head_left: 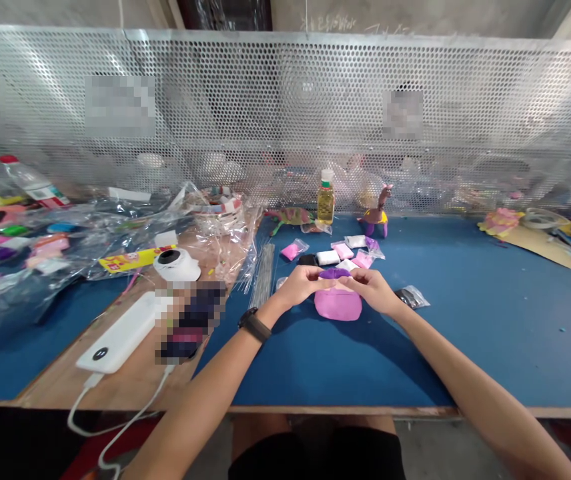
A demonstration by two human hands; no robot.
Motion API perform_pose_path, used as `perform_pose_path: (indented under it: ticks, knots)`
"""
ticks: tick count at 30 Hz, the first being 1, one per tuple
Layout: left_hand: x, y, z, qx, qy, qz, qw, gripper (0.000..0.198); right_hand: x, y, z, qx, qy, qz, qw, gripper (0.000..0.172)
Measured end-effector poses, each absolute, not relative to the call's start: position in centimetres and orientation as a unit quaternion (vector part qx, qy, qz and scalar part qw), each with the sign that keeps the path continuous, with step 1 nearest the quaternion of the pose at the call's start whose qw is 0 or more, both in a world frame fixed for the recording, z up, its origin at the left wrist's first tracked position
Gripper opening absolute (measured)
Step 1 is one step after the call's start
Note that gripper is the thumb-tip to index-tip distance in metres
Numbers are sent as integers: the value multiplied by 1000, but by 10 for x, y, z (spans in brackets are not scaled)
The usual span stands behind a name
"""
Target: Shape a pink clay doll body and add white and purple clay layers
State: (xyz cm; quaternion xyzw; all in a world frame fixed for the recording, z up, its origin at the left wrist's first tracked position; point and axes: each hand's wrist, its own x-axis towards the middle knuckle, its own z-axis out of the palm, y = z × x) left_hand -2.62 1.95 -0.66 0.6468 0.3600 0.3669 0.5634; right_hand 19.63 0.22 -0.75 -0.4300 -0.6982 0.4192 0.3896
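My left hand (301,285), with a dark watch (254,325) on its wrist, pinches the near side of a soft clay-like piece. My right hand (373,291) grips the same piece from the other side. Dark purple clay (333,273) shows between the fingertips, above a paler band. Below it hangs or lies a flat, rounded pink-purple part (338,307); whether it touches the table I cannot tell. Just beyond the hands are small packets of clay: pink (290,251), white (328,257) and black (307,260). The thumbs partly cover the piece.
Thin wires (263,277) lie left of the hands. A bottle of yellow liquid (325,200) and a clay animal (378,217) stand by the perforated screen (305,107). A white power bank (120,333), cables and a phone (193,323) are at left. A black packet (411,297) lies right.
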Motion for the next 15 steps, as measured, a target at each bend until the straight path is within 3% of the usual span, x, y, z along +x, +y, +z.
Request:
perform_pose_path:
  ticks: [15]
  knots:
    - [-21, 14, 0, 673, 359, 391, 514, 36, 195, -2, -2, -429, -714, 392, 391, 43]
